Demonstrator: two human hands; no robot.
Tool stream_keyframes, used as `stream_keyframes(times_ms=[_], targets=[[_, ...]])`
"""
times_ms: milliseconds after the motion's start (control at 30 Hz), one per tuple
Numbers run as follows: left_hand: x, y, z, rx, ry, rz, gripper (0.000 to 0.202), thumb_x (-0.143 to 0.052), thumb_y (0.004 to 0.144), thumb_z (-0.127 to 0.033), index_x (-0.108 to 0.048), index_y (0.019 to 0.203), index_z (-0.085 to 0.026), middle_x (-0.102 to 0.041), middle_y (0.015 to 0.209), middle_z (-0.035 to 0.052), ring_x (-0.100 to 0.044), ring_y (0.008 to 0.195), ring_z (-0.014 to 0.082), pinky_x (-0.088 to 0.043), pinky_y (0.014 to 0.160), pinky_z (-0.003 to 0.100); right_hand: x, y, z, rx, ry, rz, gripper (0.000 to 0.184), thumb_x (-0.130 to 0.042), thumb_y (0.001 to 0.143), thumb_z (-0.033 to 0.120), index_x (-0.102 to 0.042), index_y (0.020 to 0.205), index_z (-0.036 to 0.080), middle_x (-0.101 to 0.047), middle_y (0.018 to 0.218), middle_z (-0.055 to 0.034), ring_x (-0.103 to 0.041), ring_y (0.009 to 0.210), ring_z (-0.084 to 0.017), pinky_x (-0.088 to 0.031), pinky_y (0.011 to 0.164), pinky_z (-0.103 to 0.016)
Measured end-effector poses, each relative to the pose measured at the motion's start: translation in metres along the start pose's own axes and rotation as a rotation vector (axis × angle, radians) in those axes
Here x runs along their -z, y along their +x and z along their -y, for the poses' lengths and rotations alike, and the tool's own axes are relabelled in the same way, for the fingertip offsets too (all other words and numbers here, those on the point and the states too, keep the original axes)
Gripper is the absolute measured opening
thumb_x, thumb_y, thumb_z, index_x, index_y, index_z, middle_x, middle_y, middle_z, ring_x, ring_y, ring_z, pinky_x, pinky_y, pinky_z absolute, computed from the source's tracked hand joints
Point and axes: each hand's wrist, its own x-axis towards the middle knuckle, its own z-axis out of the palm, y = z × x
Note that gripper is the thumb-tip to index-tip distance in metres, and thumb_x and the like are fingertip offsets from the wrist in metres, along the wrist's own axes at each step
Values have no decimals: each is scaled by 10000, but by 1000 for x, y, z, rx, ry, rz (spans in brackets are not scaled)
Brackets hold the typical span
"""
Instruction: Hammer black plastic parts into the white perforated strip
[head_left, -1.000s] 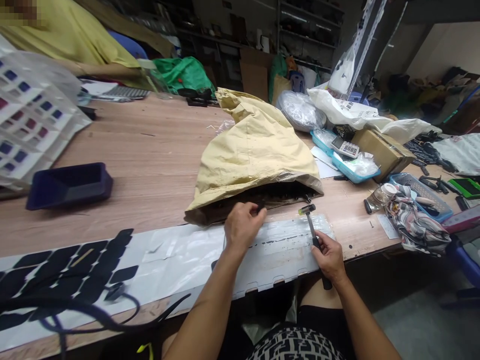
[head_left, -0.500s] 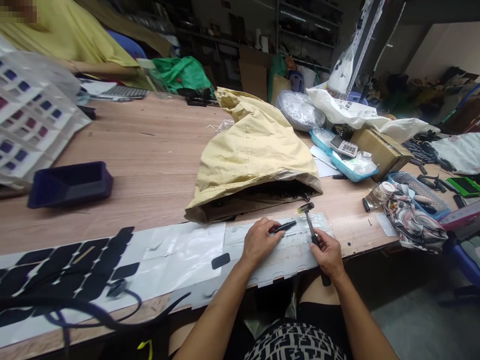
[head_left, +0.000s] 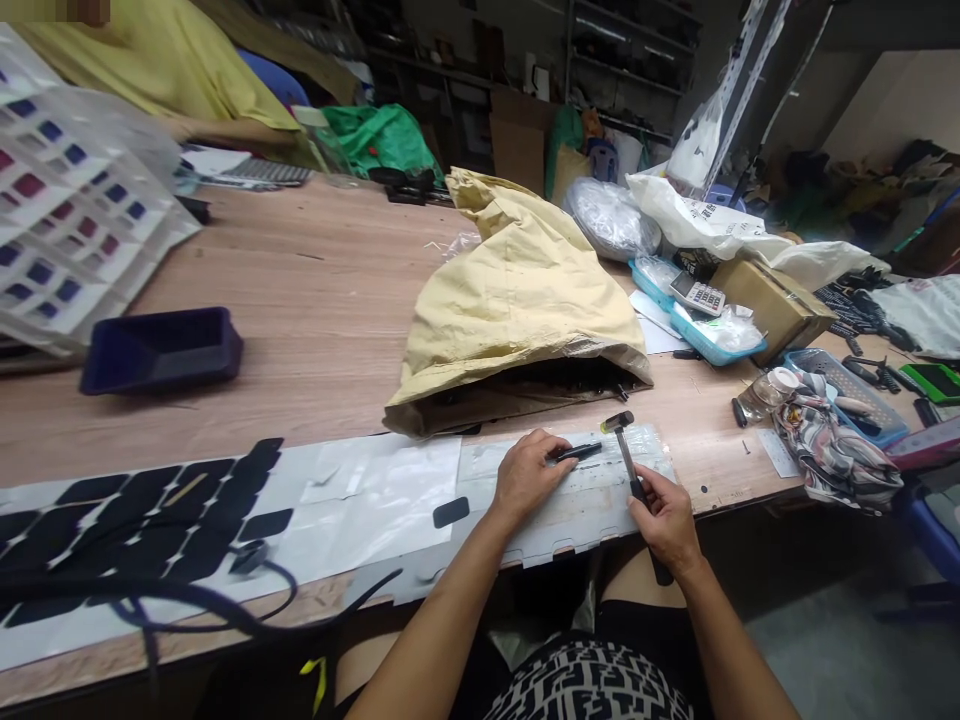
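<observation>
My left hand [head_left: 529, 474] is closed on a short black rod-like piece [head_left: 583, 451], holding it low over the grey board [head_left: 540, 535] at the bench's front edge. In my right hand [head_left: 664, 515] is a small hammer [head_left: 628, 455], gripped by its dark handle. The hammer's head, yellowish on one side, is up and to the right of the black piece and apart from it. Behind both hands lies a yellow sack [head_left: 525, 290], its dark mouth facing me. What is inside the sack is too dark to make out.
A white sheet with black rounded pads [head_left: 154, 520] and a dark cable [head_left: 225, 610] lie at left, near a dark blue tray [head_left: 161, 350]. To the right are a blue basket [head_left: 862, 385], a jar [head_left: 772, 392], a patterned cloth [head_left: 829, 450] and a calculator [head_left: 697, 293]. Someone in yellow sits across the bench.
The whole view has shifted slightly, so everything sits a little further right. Both hands keep their holds on the black piece and the hammer.
</observation>
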Motion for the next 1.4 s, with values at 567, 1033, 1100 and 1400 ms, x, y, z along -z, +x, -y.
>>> stream_keyframes(times_ms=[567, 1033, 1100, 1400], targets=[[1, 2, -2, 31, -30, 2, 184, -645, 801, -326, -731, 940, -242, -652, 883, 9, -583, 873, 184, -428, 747, 293, -2, -11, 1, 102, -151, 53, 461, -604, 783, 196, -649, 1242, 203, -693, 937, -57, -627, 712, -154, -545, 616, -251], [3, 3, -3, 7, -21, 14, 144, -674, 763, -275, -718, 896, -244, -654, 874, 7, -582, 876, 190, -422, 757, 298, -5, -10, 19, 252, -279, 64, 459, -560, 771, 147, -661, 1214, 207, -704, 925, -71, -661, 813, -206, -561, 729, -312], [3, 3, -3, 9, -23, 15, 133, -675, 761, -274, -717, 884, -242, -659, 878, 5, -581, 879, 189, -424, 764, 300, -5, -9, 20, 242, -270, 52, 452, -559, 777, 153, -659, 1215, 205, -704, 932, -70, -663, 818, -203, -564, 725, -307], [1, 4, -4, 42, -39, 6, 122, -692, 747, -248, -719, 865, -250, -664, 873, -8, -578, 890, 188, -423, 782, 298, -14, -10, 26, 323, -254, 105, 448, -550, 776, 141, -644, 1212, 181, -710, 960, -77, -667, 830, -199, -569, 754, -314]])
